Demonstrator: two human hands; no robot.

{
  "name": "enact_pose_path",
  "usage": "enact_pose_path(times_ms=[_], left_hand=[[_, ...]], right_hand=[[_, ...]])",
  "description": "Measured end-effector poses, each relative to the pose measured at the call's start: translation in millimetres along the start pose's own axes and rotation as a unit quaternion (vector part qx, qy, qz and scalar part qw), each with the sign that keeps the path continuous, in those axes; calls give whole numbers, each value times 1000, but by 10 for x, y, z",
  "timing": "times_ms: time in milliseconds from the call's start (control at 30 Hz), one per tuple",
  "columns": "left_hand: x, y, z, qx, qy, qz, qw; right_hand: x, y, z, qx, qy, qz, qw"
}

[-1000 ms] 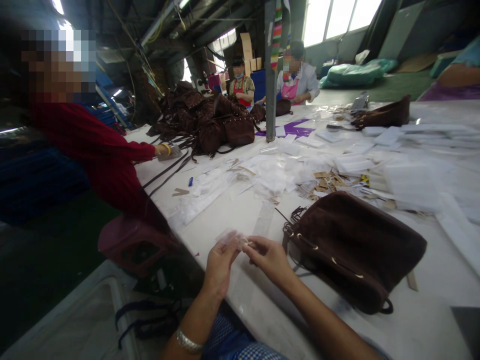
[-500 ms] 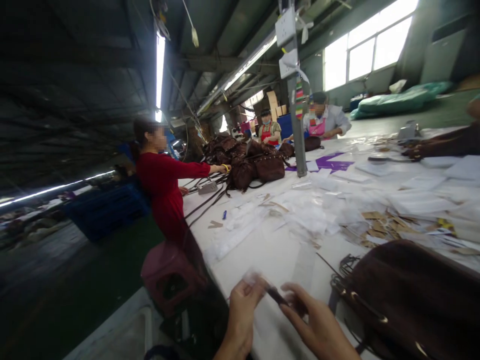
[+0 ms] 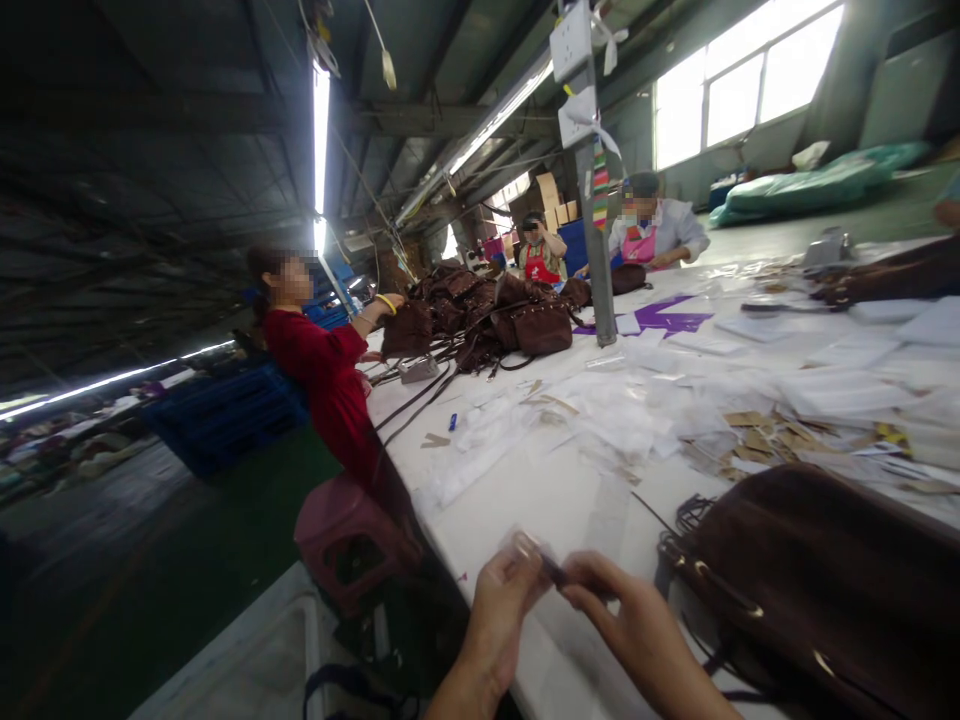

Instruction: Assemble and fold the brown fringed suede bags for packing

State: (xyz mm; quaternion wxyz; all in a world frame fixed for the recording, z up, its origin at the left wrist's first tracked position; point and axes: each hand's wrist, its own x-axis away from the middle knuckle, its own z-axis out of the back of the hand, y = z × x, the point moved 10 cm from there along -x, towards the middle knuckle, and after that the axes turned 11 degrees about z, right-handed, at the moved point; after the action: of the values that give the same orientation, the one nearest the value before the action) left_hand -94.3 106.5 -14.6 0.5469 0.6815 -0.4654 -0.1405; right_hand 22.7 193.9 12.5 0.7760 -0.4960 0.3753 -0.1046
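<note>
Above the near edge of the white table, my left hand [image 3: 501, 605] pinches one end of a small dark brown strip [image 3: 553, 570]. A shiny, clear film-like bit shows at those fingertips, too blurred to make out. My right hand [image 3: 619, 600] has its thumb and fingers closed on the strip's other end. Close by on the right lies a dark brown leather handbag [image 3: 832, 570] with gold-coloured metal fittings and thin cords. Its right part runs out of view.
Clear plastic wrappers [image 3: 622, 400] and brown card scraps [image 3: 780, 440] litter the table. A metal post [image 3: 600, 250] rises from it. Beyond is a heap of brown bags [image 3: 480, 310]. A person in red [image 3: 322, 370] stands at the left edge, near a pink stool [image 3: 349, 535]. Two more people work behind.
My right fingers have closed in on the strip, and my hands are nearer each other. The person in red has drawn an arm back and up, with a brown bag at the hand.
</note>
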Motion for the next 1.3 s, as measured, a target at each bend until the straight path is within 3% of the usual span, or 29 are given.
enact_pose_path(times_ms=[200,367,567,800,967,1300], left_hand=[[-4,46,38,-11,20,-26,999],[-1,101,20,-45,3,-69,997],[-27,47,9,-59,-25,-57,996],[-41,82,157,-77,48,-79,993],[-14,136,195,-95,78,-110,986],[-28,-24,132,-40,35,-58,997]], right_hand=[[47,-144,59,45,38,27,998],[22,-175,24,26,21,4,999],[18,-161,26,27,24,5,999],[60,1,-20,35,17,-16,999],[18,-36,-41,18,-5,-4,1000],[-11,-13,-40,-56,-13,-25,998]])
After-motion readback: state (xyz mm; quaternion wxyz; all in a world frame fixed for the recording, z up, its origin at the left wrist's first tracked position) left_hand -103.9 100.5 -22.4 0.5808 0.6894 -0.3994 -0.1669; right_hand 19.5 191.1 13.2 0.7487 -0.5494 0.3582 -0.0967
